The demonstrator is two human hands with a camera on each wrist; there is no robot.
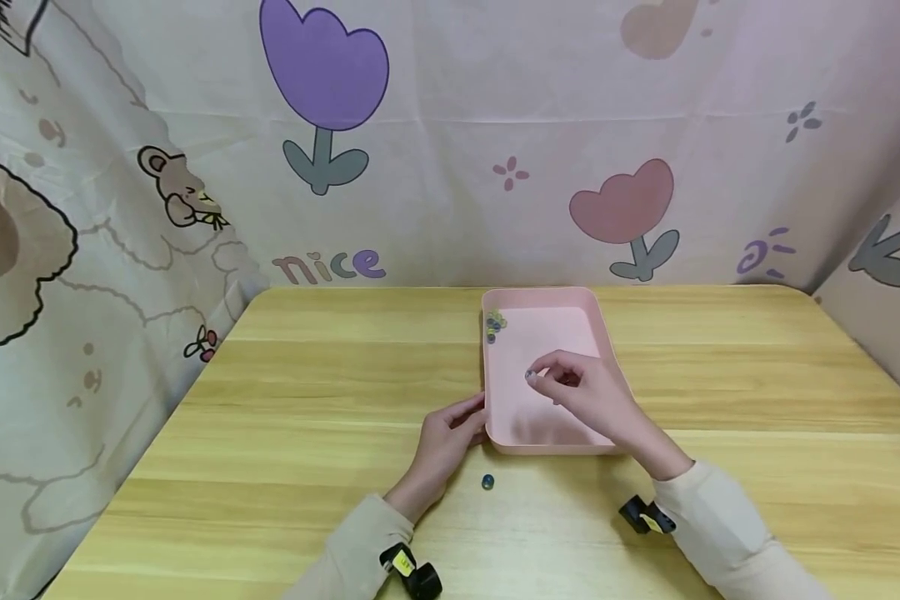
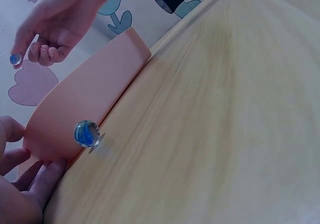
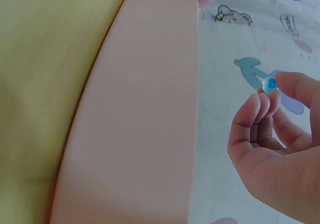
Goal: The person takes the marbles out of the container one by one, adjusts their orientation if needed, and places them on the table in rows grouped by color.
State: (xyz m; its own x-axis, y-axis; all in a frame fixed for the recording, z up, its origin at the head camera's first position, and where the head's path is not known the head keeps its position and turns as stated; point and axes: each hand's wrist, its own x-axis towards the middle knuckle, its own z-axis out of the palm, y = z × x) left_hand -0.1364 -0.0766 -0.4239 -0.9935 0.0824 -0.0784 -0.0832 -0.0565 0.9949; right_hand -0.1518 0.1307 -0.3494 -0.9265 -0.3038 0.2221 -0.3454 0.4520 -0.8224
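Note:
My right hand (image 1: 588,392) pinches a clear glass marble (image 3: 269,84) with blue in it between thumb and fingertips, above the pink tray (image 1: 547,446). The marble also shows at the fingertips in the left wrist view. My left hand (image 1: 442,442) touches the outside of the tray's left wall near its front corner, its fingertips (image 2: 59,166) resting against the plastic. A second blue and clear marble (image 2: 87,134) lies on the table just in front of the tray, apart from both hands. Several yellowish and bluish marbles (image 1: 492,327) sit together in the tray's back left corner.
The tray stands on a light wooden table (image 1: 307,400) near its back edge. Behind and at the sides hangs a printed cloth (image 1: 450,167) with flowers and a bear. Black wrist cameras (image 1: 412,571) sit on both light sleeves (image 1: 720,517).

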